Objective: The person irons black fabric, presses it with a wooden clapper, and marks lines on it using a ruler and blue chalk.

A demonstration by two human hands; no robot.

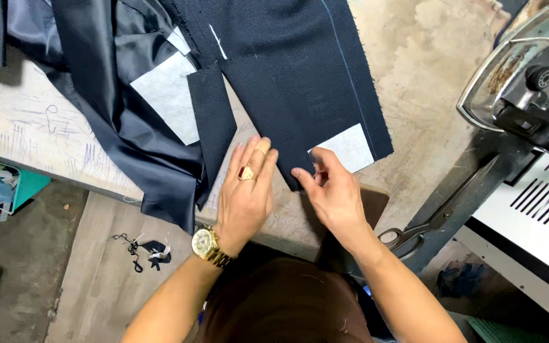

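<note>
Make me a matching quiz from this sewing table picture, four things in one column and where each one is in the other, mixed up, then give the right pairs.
Things:
1. left hand
2. right hand
3. scissors
4. iron

Places:
A. top right corner, on its stand
B. pinching the lower edge of the dark fabric beside the white patch
C. flat on the table beside the narrow fabric strip
D. lying at the table's right edge

Pairs: 1-C, 2-B, 3-D, 4-A
</note>
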